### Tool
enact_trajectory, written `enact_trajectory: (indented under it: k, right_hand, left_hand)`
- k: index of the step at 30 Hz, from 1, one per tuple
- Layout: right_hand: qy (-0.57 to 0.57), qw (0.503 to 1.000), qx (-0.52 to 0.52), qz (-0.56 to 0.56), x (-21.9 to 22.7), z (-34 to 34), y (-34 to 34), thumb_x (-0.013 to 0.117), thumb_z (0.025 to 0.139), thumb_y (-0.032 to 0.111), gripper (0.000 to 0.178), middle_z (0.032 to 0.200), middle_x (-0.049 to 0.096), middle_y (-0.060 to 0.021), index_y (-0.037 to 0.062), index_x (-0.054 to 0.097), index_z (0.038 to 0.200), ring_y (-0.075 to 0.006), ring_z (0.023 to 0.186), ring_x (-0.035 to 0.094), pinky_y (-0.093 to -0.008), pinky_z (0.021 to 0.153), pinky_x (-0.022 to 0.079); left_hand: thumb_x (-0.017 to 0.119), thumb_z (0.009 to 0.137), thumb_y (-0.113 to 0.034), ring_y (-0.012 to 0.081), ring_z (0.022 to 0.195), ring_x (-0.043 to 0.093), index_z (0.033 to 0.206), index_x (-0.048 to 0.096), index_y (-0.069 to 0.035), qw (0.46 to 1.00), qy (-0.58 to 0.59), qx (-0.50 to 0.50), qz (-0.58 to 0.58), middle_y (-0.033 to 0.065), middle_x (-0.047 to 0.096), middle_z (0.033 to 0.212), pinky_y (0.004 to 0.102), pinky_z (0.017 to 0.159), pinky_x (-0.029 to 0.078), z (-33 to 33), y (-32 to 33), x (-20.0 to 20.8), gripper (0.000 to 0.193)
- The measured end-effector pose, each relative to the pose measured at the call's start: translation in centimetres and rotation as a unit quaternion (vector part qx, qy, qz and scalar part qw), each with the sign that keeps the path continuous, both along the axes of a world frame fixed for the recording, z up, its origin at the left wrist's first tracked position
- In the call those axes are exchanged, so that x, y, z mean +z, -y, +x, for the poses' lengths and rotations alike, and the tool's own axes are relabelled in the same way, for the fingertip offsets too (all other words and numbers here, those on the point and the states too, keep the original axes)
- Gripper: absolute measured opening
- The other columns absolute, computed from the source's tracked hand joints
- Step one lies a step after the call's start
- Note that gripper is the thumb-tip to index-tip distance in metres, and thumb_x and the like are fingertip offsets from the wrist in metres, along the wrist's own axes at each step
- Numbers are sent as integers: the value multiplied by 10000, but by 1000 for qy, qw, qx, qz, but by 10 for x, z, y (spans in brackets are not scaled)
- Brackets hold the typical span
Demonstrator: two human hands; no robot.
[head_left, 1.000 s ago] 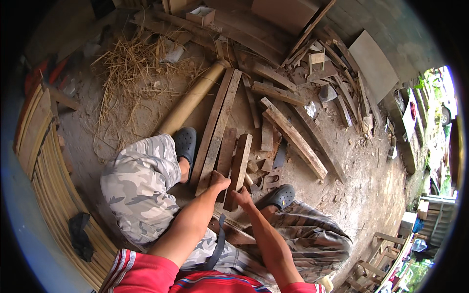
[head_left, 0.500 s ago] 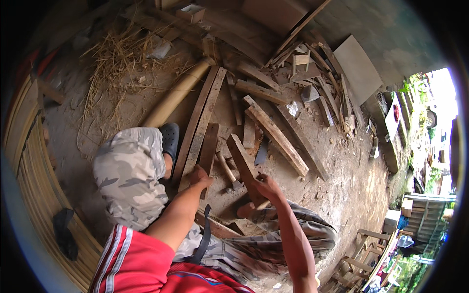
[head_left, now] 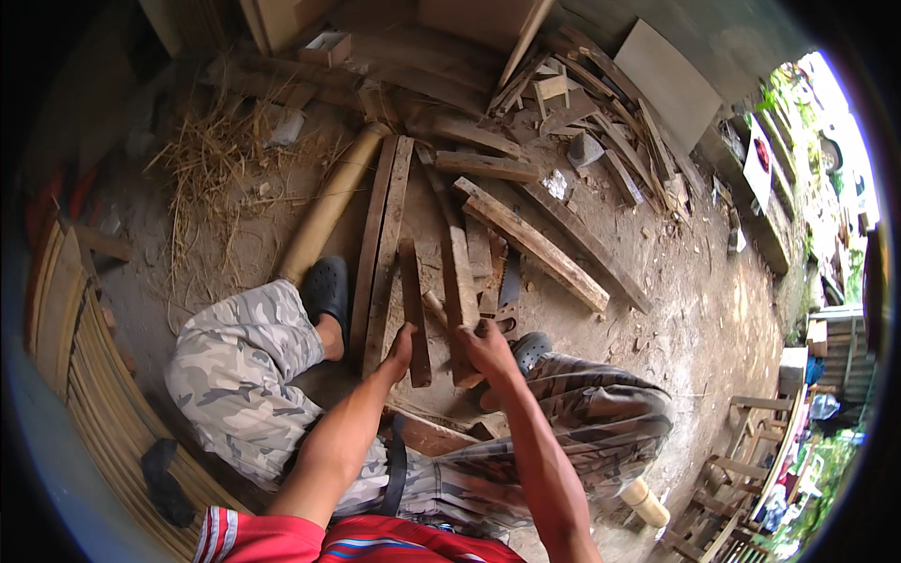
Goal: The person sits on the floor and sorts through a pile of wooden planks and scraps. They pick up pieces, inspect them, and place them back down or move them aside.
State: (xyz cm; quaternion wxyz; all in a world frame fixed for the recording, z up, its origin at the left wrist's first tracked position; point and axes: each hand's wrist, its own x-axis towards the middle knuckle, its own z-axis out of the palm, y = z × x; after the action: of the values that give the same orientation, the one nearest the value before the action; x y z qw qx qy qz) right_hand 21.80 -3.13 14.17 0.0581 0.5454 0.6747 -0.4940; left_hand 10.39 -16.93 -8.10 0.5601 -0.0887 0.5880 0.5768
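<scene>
My left hand (head_left: 401, 352) is closed on the lower part of a short dark wooden board (head_left: 413, 291), which stands tilted between my legs. My right hand (head_left: 489, 350) grips a second, slightly longer wooden board (head_left: 458, 281) near its lower end. Both boards run nearly side by side with a narrow gap between them. In that gap part of a wooden tool handle (head_left: 435, 306) shows; its head is hidden. Just beyond my right hand lies a saw blade (head_left: 510, 281) on the ground. Another piece of wood (head_left: 430, 433) lies close to my lap.
Long beams (head_left: 380, 235) and a bamboo pole (head_left: 328, 211) lie beyond my left foot. More beams (head_left: 535, 246) spread to the right. Dry straw (head_left: 221, 169) and scrap wood (head_left: 610, 122) cover the far ground. Bent strips (head_left: 113, 403) line the left side; a wooden bench (head_left: 741, 460) stands right.
My right hand has moved left with its board, turning it more upright, so it now lies close to the left board. My right foot has shifted and its clog now shows.
</scene>
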Motion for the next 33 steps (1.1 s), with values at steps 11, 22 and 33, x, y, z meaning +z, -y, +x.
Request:
enact_trajectory:
  k: [11, 22, 33]
  right_hand:
    - [-111, 994, 0, -22, -68, -24, 23, 772, 781, 372, 706, 1152, 643, -278, -51, 474, 1262, -393, 1076, 636, -415, 911, 503]
    - [-158, 955, -153, -198, -85, -6, 7, 719, 808, 241, 573, 995, 649, -124, -5, 496, 1275, -194, 817, 629, -319, 707, 514]
    - [-183, 980, -82, 5, -54, -8, 10, 670, 865, 300, 602, 1161, 649, -249, -2, 446, 1334, -346, 1069, 640, -385, 908, 486]
  left_hand:
    - [609, 878, -550, 258, 970, 647, 1215, 622, -101, 983, 145, -110, -12, 113, 668, 1138, 405, 885, 514, -34, -14, 93, 562]
    - [666, 833, -463, 234, 825, 678, 1087, 651, -64, 977, 192, -89, 13, 98, 697, 926, 389, 771, 563, -43, -6, 123, 473]
    - [606, 876, -546, 227, 805, 676, 1066, 668, -88, 985, 145, -89, -9, 71, 698, 880, 382, 756, 554, -39, -6, 123, 500]
